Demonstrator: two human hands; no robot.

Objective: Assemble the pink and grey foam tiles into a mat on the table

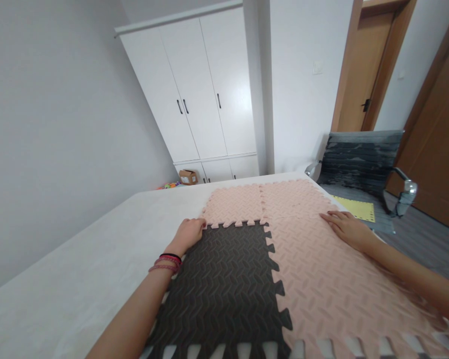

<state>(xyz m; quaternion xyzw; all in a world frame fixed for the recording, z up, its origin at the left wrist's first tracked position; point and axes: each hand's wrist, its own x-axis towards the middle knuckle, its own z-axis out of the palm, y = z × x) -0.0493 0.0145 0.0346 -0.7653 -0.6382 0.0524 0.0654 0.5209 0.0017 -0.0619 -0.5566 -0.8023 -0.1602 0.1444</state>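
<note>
A black foam puzzle tile (224, 284) lies flat in front of me, its toothed edges meeting pink tiles behind it and on its right. My left hand (190, 234) is closed at the tile's far left corner, right where it joins the far pink tile (234, 203); the fingertips are partly hidden. My right hand (346, 229) rests palm down on the outer edge of the large near pink tile (322, 279), its fingers stretched out. Another pink tile (295, 199) fills the far right of the mat.
The tiles lie on a white bed-like surface (97, 254). Right of it stands a dark chair (359, 159) with a yellow foam sheet (353, 207) on its seat. Beyond the far edge are a cardboard box (188, 177) and a white wardrobe (209, 89).
</note>
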